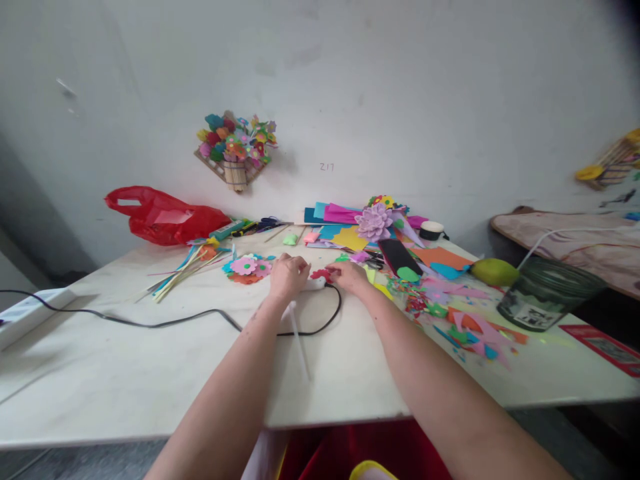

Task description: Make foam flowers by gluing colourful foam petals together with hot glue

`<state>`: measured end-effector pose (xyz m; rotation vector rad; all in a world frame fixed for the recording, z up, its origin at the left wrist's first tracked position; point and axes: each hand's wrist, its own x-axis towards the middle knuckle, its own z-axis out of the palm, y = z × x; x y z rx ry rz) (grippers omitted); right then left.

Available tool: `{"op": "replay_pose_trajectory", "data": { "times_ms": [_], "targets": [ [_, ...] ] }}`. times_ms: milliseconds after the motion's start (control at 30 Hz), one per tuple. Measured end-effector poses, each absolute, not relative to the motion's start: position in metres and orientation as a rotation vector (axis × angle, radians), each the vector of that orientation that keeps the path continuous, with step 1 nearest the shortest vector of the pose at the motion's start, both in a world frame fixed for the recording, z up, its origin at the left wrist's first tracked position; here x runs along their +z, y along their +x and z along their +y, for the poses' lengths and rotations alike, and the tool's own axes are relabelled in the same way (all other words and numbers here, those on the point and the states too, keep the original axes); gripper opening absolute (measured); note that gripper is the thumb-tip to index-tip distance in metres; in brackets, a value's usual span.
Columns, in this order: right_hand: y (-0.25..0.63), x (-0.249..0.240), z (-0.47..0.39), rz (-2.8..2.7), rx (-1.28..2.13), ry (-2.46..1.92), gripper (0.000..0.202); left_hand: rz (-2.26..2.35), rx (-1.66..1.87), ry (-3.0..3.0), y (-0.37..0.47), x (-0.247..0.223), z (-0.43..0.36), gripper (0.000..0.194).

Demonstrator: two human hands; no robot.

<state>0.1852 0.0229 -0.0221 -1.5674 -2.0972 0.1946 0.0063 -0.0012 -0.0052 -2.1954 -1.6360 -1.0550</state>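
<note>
Over the middle of the table, my right hand (351, 276) pinches a small red foam flower (320, 274) by its right side. Left of it, my left hand (289, 275) has its fingers drawn together; whether anything is between them is too small to tell. Below and between the hands lies a white glue gun (315, 285), partly hidden by my left hand, with a black cord (336, 317) looping from it. A pale glue stick (301, 343) slants toward the table's near edge. Foam flowers in pink and blue (245, 265) lie just left of my left hand.
Foam scraps (470, 333) spread across the right, near a black phone (397, 259), a green mango (495, 272) and a dark green cup (547, 297). A red plastic bag (165, 217) and thin sticks (183, 273) are at left. The cord crosses the left side to a white power strip (35, 313).
</note>
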Motion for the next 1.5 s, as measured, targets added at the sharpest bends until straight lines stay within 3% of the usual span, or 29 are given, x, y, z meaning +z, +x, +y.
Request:
{"op": "replay_pose_trajectory", "data": {
  "times_ms": [200, 600, 867, 1233, 1500],
  "targets": [
    [0.185, -0.022, 0.023, -2.327, 0.009, -1.473, 0.028, -1.623, -1.04, -2.197, 0.007, -0.005, -0.001, 0.021],
    [0.185, -0.032, 0.03, -2.24, -0.093, -1.491, 0.022, -1.661, -1.025, -2.196, 0.007, -0.005, -0.002, 0.023],
    [0.192, -0.03, 0.038, -1.798, 0.187, -1.553, 0.022, -1.71, -1.048, -2.188, 0.008, -0.002, -0.003, 0.021],
    [0.188, -0.024, 0.034, -1.427, 0.821, -1.142, 0.02, -1.766, -1.17, -2.206, 0.009, -0.001, -0.003, 0.026],
    [0.18, -0.008, 0.014, -1.541, 1.144, -0.827, 0.023, -1.965, -1.819, -2.263, 0.003, 0.0, 0.006, 0.049]
  ]
}}
